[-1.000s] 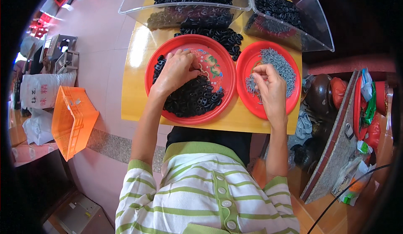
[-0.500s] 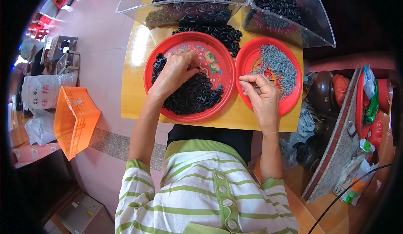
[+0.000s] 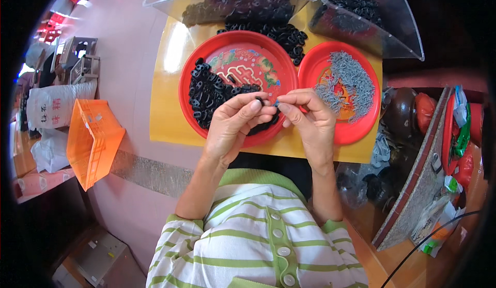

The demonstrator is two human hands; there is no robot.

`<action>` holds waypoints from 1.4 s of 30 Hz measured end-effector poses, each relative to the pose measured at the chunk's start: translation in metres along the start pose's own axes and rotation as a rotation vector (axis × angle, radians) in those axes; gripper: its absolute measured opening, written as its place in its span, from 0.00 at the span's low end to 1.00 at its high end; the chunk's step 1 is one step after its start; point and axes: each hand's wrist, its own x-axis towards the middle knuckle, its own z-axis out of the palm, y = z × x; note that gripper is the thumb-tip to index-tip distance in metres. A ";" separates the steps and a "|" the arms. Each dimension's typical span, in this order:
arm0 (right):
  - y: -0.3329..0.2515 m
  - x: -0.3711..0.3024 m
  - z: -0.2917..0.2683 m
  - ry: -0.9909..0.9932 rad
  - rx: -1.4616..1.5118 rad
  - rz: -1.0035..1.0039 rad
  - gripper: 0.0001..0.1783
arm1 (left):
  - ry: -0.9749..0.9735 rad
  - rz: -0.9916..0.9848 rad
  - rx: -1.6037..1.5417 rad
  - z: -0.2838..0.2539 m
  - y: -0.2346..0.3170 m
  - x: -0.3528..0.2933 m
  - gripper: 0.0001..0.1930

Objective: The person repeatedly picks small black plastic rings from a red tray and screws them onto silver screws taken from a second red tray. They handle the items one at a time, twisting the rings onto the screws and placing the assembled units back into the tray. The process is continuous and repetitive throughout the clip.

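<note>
Beneath all components stands a yellow desk point(image 3: 165, 102); clock directions are taken from the centre of the large tray, with 12 o'clock toward the far edge. Two clear plastic containers occupy that edge: the left bin point(image 3: 166, 6) at 12 o'clock, the right bin point(image 3: 399, 41) at 2 o'clock. The large red tray point(image 3: 243, 59) has a printed floral floor. The smaller red tray point(image 3: 356, 133) is located just beside it, at 3 o'clock.

Both hands meet above the large tray's near-right rim. The left hand point(image 3: 235, 122), at 6 o'clock, pinches one black part point(image 3: 259, 101) between thumb and fingers. The right hand point(image 3: 312, 128), at 4 o'clock, grips one grey pin point(image 3: 276, 103) by the fingertips. Contact between the two held items cannot be determined.

Loose black parts point(image 3: 206, 91) line the large tray from 10 o'clock counterclockwise to 5 o'clock; others lie on the desk at 1 o'clock and inside both bins. Slender grey pins point(image 3: 354, 81) are heaped in the smaller tray.
</note>
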 end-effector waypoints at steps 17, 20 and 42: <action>0.013 0.000 0.010 -0.020 0.095 0.054 0.06 | -0.098 0.019 0.075 -0.003 0.000 -0.003 0.09; 0.014 0.000 0.011 -0.020 0.073 0.041 0.05 | -0.088 0.018 0.088 -0.004 0.000 -0.004 0.09; 0.010 -0.002 0.010 -0.011 -0.011 0.049 0.06 | -0.034 0.058 0.190 -0.005 -0.008 0.002 0.07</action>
